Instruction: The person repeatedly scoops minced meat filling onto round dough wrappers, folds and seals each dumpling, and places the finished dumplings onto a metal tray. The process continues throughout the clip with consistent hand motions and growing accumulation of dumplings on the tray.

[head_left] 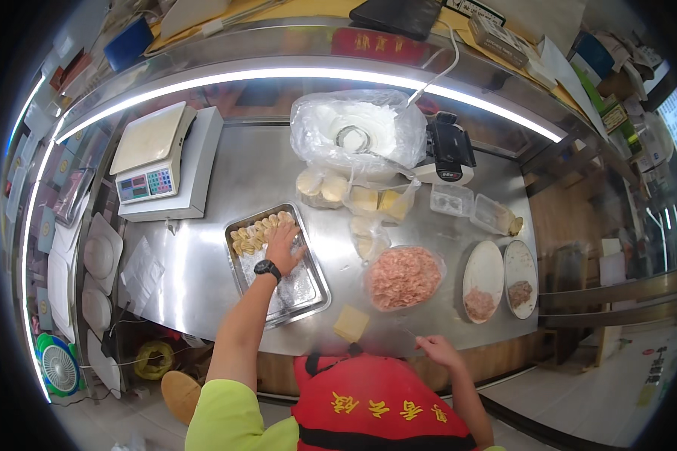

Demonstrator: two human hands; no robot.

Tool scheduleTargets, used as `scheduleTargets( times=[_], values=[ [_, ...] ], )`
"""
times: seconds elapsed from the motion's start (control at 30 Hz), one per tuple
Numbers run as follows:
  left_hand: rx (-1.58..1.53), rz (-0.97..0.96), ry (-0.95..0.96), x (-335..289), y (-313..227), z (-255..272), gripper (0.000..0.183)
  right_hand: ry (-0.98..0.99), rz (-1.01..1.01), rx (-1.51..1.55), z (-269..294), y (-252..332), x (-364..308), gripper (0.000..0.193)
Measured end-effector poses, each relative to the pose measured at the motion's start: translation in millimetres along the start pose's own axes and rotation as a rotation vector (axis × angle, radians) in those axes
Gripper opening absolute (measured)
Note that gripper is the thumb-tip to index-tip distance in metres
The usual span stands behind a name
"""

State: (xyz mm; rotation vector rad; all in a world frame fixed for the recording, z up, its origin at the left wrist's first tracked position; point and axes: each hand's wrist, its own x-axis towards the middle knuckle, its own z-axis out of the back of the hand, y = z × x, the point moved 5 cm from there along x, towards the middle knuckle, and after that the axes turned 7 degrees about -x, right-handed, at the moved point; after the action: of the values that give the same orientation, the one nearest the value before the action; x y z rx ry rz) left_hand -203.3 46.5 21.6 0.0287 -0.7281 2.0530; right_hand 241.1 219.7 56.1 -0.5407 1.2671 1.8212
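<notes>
My left hand point(281, 251), with a dark watch at the wrist, reaches into a metal tray point(325, 292). Its fingers are stretched out at the near right edge of the rows of small folded dumplings point(257, 231); whether a fingertip touches one is hard to see. Close to the table's front edge, my right hand point(439, 351) is closed around a thin stick-like tool point(408, 331). A stack of square yellowish wrappers point(351, 324) lies in front of me, between the two hands. Beyond the tool sits a bag of pink minced meat point(405, 278).
A scale point(149, 161) stands at the back left. Farther back are a plastic-lined tub of white powder point(368, 131) and a black device point(450, 146). Bagged wrappers point(380, 201) lie mid-table. Two oval plates point(484, 270) with meat and clear containers point(451, 200) are at right.
</notes>
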Motion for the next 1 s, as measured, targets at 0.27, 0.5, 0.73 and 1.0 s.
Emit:
scheduleTargets(
  times=[0.27,0.5,0.73,1.0],
  values=[
    [-0.389,-0.038,0.544,-128.3,-145.1,-58.9,0.017,0.036,0.084,0.048,-8.0,7.2,13.2,0.041],
    [-0.215,-0.075,0.568,-155.2,-161.9,-100.5,0.013,-0.112,0.179,0.118,-12.7,-11.1,39.7,0.042],
    [-0.364,0.16,0.509,-132.0,-163.2,-81.8,0.012,-0.28,0.276,-0.075,-8.8,-10.3,70.4,0.045],
    [-2.021,0.94,0.046,-144.3,-136.1,-108.0,0.026,-0.265,0.164,-0.589,-9.7,62.9,58.6,0.045]
  ],
)
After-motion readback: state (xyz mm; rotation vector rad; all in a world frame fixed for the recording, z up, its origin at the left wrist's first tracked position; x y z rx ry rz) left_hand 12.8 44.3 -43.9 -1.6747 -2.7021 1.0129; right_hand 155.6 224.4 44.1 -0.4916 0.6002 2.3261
